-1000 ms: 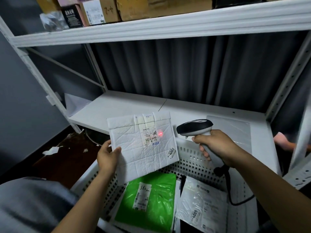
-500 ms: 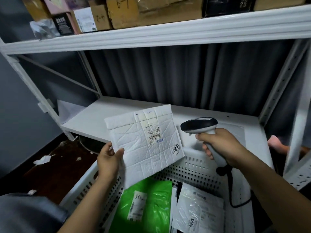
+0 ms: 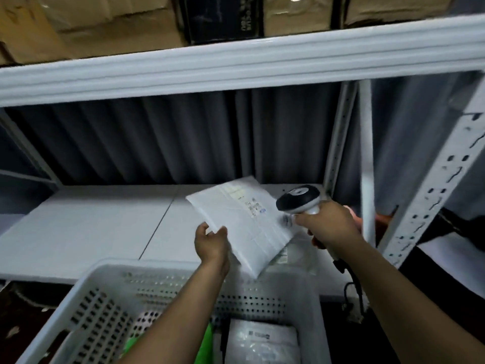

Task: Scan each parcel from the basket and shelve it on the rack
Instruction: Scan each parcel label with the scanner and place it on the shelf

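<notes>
My left hand (image 3: 211, 244) grips the near corner of a white padded parcel (image 3: 246, 227) with a printed label, held tilted over the right part of the white rack shelf (image 3: 105, 227). My right hand (image 3: 332, 227) holds a black-and-white barcode scanner (image 3: 299, 199) just right of the parcel, its head touching or almost touching the parcel's edge. Below, the white perforated basket (image 3: 86, 311) holds a green parcel (image 3: 207, 342) and a white plastic parcel (image 3: 262, 342), both partly hidden by my left forearm.
Cardboard boxes (image 3: 91, 19) and a black box (image 3: 223, 17) fill the upper shelf (image 3: 236, 61). White perforated rack uprights (image 3: 430, 195) stand at the right. A grey curtain (image 3: 157, 143) hangs behind the shelf. The scanner's black cable (image 3: 354, 292) drops beside the basket.
The view swung right and up. My left hand carried the white parcel forward over the shelf and tilted it flatter. The scanner's red light is no longer on the label.
</notes>
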The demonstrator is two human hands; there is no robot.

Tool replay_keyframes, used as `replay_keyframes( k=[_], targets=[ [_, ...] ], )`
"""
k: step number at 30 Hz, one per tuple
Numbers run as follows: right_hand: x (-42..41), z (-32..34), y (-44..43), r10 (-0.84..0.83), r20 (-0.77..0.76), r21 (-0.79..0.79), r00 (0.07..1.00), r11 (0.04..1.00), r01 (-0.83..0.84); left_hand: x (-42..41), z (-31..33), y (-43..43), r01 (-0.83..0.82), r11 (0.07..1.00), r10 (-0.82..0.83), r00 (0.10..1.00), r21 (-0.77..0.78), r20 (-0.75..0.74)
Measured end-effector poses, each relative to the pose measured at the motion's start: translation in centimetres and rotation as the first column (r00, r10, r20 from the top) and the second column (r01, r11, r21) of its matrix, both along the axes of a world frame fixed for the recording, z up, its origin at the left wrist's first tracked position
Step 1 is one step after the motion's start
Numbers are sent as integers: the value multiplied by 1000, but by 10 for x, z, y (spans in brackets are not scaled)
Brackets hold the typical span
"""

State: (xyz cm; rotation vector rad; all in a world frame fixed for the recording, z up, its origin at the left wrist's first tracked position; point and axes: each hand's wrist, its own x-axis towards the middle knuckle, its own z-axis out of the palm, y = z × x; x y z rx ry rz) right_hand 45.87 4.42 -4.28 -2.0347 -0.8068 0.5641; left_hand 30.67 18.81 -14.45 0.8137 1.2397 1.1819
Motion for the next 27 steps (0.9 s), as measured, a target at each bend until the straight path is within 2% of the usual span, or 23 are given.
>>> replay_keyframes(
  k=[4, 8, 12, 13, 14, 15, 16, 17, 18, 20, 21, 22, 23, 25, 26, 27],
  targets=[
    [22, -10, 2, -43, 56, -16, 997, 999, 44, 67, -37, 15, -18, 986, 25, 999, -164, 44],
    [33, -22, 7, -3, 85, -54, 996, 998, 8, 103, -72, 24, 44, 973, -81, 985, -227, -155],
    [38, -24, 15, 26, 123, -124, 992, 992, -10, 112, -89, 26, 73, 942, -156, 959, -328, -236],
    [38, -24, 18, 26, 119, -124, 993, 992, -11, 110, -88, 27, 144, 924, -272, 898, -354, -345],
    [38, -25, 19, 25, 113, -123, 993, 992, -11, 109, -88, 24, 285, 889, -452, 677, -359, -581],
    [37, -25, 20, 25, 109, -122, 994, 992, -12, 105, -82, 21, 371, 855, -517, 534, -363, -669],
    [35, -26, 22, 27, 105, -121, 994, 993, -14, 102, -76, 19, 359, 849, -524, 486, -387, -699],
    [33, -26, 22, 26, 100, -115, 995, 993, -15, 98, -78, 18, 393, 834, -544, 475, -387, -691],
    [32, -27, 21, 22, 99, -110, 995, 994, -11, 97, -80, 20, 397, 849, -518, 494, -349, -698],
    [30, -29, 20, 24, 106, -113, 994, 993, -12, 99, -92, 22, 446, 823, -560, 534, -352, -634],
    [29, -29, 18, 34, 117, -124, 993, 992, -19, 101, -93, 22, 492, 782, -621, 566, -382, -542],
    [29, -30, 18, 44, 128, -135, 991, 991, -27, 104, -96, 25, 472, 778, -625, 648, -413, -435],
    [29, -30, 17, 50, 138, -143, 989, 989, -30, 106, -94, 23, 503, 755, -654, 629, -421, -421],
    [30, -30, 15, 55, 148, -151, 988, 988, -33, 102, -88, 23, 543, 703, -699, 411, -459, -585],
    [30, -29, 15, 67, 152, -163, 986, 986, -42, 98, -84, 24, 549, 694, -701, 372, -465, -608],
    [29, -29, 15, 81, 154, -178, 985, 983, -53, 98, -83, 29, 532, 691, -710, 373, -489, -597]
  ],
)
